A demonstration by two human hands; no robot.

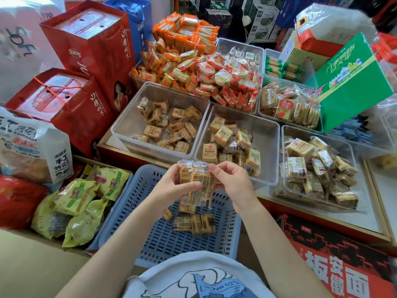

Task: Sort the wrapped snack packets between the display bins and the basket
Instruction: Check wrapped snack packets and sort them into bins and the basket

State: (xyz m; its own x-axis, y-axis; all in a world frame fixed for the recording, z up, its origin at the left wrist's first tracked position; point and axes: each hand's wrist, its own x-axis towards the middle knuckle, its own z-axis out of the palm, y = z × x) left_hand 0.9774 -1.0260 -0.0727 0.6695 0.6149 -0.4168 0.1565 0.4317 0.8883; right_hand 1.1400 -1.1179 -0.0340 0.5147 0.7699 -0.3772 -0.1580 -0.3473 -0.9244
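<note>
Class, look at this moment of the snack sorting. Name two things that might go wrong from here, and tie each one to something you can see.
1. Both hands, left hand and right hand, pinch several packets at once above the blue basket; one may slip out and land there unsorted.
2. The three nearest clear bins hold very similar tan packets, so the bundle could easily go into the wrong bin.
</note>
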